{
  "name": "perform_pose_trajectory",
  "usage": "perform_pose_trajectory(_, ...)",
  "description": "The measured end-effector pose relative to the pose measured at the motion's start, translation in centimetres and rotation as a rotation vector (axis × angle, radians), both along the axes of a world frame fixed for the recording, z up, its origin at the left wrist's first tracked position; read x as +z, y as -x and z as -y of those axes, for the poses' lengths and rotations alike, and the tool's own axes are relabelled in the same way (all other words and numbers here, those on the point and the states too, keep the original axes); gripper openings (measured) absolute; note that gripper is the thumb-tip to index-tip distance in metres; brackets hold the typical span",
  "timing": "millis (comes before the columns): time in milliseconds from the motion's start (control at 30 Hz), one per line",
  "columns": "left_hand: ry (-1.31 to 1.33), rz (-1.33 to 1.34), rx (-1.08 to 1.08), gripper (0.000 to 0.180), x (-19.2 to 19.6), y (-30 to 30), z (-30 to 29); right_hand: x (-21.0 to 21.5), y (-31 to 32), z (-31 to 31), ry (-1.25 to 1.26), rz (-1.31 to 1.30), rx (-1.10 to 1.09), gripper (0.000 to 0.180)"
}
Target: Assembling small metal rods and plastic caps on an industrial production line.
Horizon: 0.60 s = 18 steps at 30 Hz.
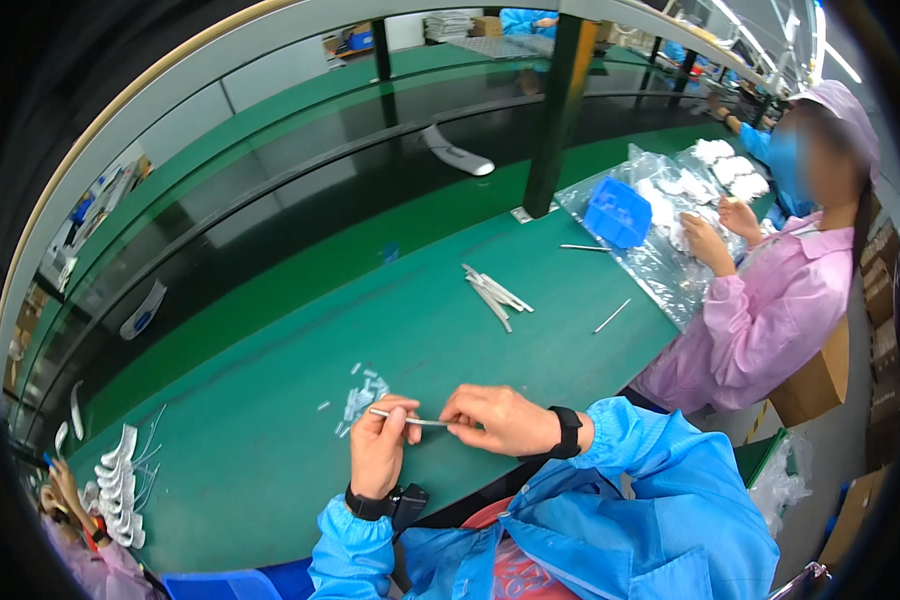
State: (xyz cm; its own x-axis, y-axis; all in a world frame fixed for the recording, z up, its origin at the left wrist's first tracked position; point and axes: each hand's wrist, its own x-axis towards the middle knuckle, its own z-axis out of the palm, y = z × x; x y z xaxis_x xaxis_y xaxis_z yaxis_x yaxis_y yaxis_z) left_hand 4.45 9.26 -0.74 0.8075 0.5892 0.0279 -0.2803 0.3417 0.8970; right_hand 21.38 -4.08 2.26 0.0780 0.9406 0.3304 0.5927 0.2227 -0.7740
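Observation:
A thin silvery-grey rod (427,422) spans the gap between my two hands, low over the green table. My left hand (376,456) pinches its left end between thumb and fingers. At the rod's other end, my right hand (502,421) has its fingertips closed on it. Just beyond my left hand lies a loose heap of small pale blue-grey pieces (361,394). Farther off, several pale thin rods (494,296) lie in a loose bundle. A single thin rod (612,316) is to their right.
A dark conveyor belt (300,185) runs behind the table, carrying white curved parts (458,156). At right, a co-worker in pink (770,300) handles white pieces on plastic sheeting beside a blue bin (618,212). Far left, another person's hand (63,487) is near white wired parts (120,490).

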Motion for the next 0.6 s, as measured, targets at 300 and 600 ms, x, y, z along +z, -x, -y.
perform_pose_trajectory(300,-0.014,-0.117,0.032,0.019,0.2,-0.1,-0.7,-1.9,0.8,-2.8,0.068,-0.072,0.081,0.020)
perform_pose_trajectory(600,-0.087,-0.145,0.119,0.016,0.7,-0.2,-0.3,-2.0,1.0,-3.1,0.113,-0.096,0.117,0.023)
